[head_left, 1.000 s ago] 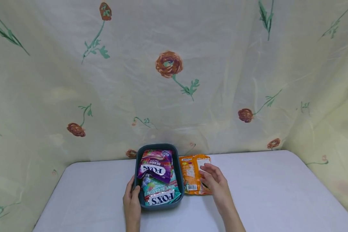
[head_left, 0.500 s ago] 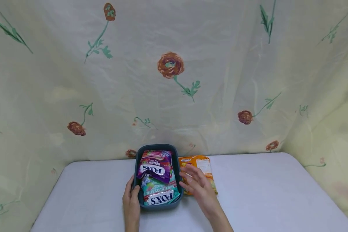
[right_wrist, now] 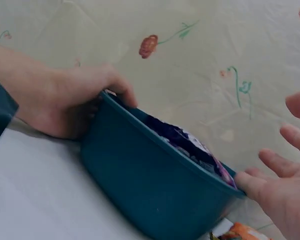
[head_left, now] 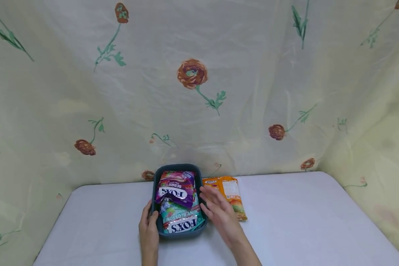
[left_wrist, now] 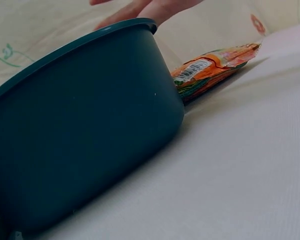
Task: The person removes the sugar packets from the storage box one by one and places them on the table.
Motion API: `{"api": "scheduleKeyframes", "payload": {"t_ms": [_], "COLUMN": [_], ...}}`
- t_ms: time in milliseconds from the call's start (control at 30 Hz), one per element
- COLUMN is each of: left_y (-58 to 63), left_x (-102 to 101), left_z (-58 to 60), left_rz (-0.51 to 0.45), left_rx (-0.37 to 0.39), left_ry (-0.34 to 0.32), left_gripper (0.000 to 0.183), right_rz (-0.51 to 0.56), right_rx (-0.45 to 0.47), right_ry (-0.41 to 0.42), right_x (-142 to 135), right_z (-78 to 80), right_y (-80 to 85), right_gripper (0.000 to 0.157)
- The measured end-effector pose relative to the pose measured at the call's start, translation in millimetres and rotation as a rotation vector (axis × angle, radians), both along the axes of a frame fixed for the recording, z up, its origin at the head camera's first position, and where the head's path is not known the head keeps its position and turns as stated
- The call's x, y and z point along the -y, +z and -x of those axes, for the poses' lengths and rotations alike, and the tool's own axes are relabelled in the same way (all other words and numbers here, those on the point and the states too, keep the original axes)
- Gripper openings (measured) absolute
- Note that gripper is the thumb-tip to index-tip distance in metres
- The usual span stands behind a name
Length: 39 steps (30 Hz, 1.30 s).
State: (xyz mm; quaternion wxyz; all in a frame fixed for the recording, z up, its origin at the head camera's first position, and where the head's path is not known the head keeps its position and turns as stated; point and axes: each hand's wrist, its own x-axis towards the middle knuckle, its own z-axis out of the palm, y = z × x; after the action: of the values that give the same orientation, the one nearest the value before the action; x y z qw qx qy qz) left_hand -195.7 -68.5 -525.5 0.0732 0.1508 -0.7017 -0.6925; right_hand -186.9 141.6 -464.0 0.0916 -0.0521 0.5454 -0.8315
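So, left hand (head_left: 149,226): gripping the left wall of the tub (left_wrist: 85,130), thumb (right_wrist: 121,89) over the rim
Right hand (head_left: 225,218): at the tub's right rim, fingers (right_wrist: 277,163) loosely straight and spread
Tub: resting on the worktop (head_left: 286,221), near the flowered cloth (head_left: 239,129)
Purple bag (head_left: 176,186): inside, partly over the teal bag (head_left: 181,216)
Orange bag (head_left: 231,190): on the worktop, just right of the tub
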Motion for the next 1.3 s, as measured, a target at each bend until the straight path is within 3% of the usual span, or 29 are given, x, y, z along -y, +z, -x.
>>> {"api": "scheduleKeyframes", "payload": {"t_ms": [167, 1300], "left_y": [0.0, 0.7], "left_x": [0.2, -3.1], "left_z": [0.4, -1.0], "left_rz": [0.002, 0.006], "left_rx": [0.003, 0.030], "left_ry": [0.007, 0.005], "left_gripper": [0.051, 0.051], "right_rz": [-0.019, -0.167], "right_rx": [0.004, 0.074], "right_ry": [-0.043, 0.021], "right_x": [7.0, 25.8], "right_z": [4.8, 34.1], "right_y": [1.0, 0.2], "right_gripper": [0.049, 0.052]}}
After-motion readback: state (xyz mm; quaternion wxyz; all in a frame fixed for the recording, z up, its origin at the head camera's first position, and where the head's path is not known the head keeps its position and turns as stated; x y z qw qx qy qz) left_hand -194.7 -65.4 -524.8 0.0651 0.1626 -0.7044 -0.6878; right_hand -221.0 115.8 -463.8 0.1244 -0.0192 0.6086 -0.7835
